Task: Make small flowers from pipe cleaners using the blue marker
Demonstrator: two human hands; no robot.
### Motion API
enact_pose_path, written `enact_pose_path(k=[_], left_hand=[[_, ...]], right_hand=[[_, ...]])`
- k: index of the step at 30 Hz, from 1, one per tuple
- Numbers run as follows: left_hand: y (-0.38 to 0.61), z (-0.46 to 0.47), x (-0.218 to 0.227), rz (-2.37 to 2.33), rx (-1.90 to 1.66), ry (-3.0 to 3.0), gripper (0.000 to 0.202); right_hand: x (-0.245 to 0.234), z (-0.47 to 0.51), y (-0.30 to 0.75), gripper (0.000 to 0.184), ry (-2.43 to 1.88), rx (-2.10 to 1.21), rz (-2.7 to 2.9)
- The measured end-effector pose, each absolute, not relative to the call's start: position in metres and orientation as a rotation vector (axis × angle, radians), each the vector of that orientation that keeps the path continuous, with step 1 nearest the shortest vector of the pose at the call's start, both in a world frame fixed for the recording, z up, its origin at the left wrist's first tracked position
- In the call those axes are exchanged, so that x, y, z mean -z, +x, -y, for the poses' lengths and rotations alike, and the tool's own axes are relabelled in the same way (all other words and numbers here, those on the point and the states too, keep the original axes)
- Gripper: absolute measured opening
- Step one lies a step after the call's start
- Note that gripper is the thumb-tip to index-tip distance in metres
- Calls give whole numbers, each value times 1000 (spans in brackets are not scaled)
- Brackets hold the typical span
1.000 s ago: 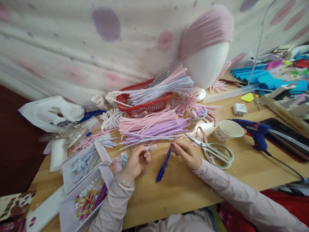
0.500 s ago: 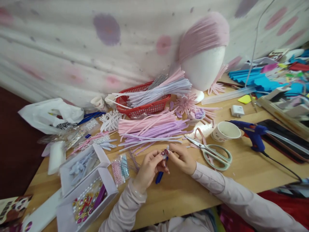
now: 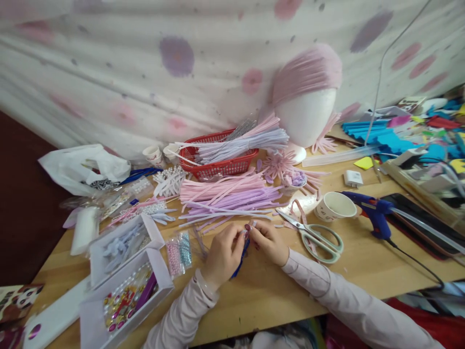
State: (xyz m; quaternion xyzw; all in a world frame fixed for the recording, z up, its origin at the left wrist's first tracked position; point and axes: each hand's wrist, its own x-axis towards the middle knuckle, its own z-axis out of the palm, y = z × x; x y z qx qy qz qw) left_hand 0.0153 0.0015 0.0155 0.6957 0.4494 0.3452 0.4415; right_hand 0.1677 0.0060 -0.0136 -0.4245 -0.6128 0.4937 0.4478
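My left hand (image 3: 223,254) and my right hand (image 3: 269,242) meet fingertip to fingertip above the front of the table, both closed in a pinch. Whatever lies between the fingers is tiny and mostly hidden. A dark blue strip (image 3: 239,262) shows just below the fingertips, between the hands; I cannot tell whether it is held or lies on the wood. Close beyond the hands are lilac pipe cleaners (image 3: 236,201) and pink pipe cleaners (image 3: 221,188). Scissors (image 3: 316,237) with pale green handles lie right of my right hand. Bead packets (image 3: 178,254) lie left of my left hand.
A red basket (image 3: 221,169) of pipe cleaners stands at the back, beside a white mannequin head (image 3: 307,116). To the right are a paper cup (image 3: 334,207) and a blue glue gun (image 3: 378,213) with its cord. White boxes (image 3: 160,271) with trinkets stand at left.
The camera view has tilted up slightly, so the far objects sit lower. My hands stay joined; my left hand has turned, hiding its lower fingers, and more of the blue strip shows.
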Motion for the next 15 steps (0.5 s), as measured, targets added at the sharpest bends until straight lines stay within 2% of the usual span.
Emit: enact_pose_path(k=[2,4,7,9,12,15], left_hand=[[13,-1,-16,-1177,-875,2003,24],[13,-1,-15,-1244,-852,1995,27],[13,0,-10,-1267,-681,1450,42],[12,-2,-5,-1118,-513,985,51],[8,-6,1,-927,-486,645,34],[7,-6,1,-875,-560,650,21]], right_hand=[[16,-6,165,46,-1070,-1396,1406],[19,-6,164,44,-1082,-1386,1411],[20,-5,167,36,-1084,-1010,1642],[21,-4,169,28,-1055,-716,1858],[21,-3,173,18,-988,-437,2096],[20,-3,174,19,-964,-363,2136]])
